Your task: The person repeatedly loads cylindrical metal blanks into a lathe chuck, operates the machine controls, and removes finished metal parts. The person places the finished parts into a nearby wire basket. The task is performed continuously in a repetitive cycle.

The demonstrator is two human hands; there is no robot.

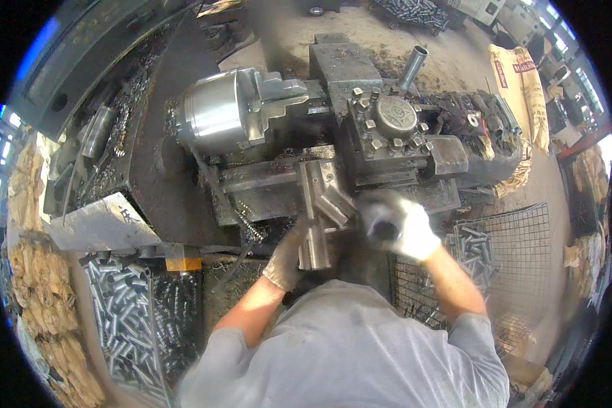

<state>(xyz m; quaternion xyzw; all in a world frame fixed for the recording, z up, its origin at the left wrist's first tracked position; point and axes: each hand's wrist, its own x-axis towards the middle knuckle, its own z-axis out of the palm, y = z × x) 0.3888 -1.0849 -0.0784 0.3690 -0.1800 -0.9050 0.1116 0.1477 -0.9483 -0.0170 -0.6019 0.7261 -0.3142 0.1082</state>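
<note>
A long steel block [314,187] with a short slanted metal cylinder [335,206] at its side stands upright in front of the lathe. My left hand [287,257], in a dirty glove, is closed around the block's lower left side; its fingertips are hidden behind the metal. To the right of the cylinder is my right hand [404,226], in a white glove with darkened fingers. Those fingers look curled around a dark round opening, but motion smears them, and what they hold cannot be made out.
The lathe's chuck [214,112] is at the left, facing the bolted tool post [396,117]. A metal tube [413,68] stands behind the post. Cut tubes fill a bin [149,326] at lower left. More tubes lie by a wire basket [520,238] at right, below a paper sack [520,88].
</note>
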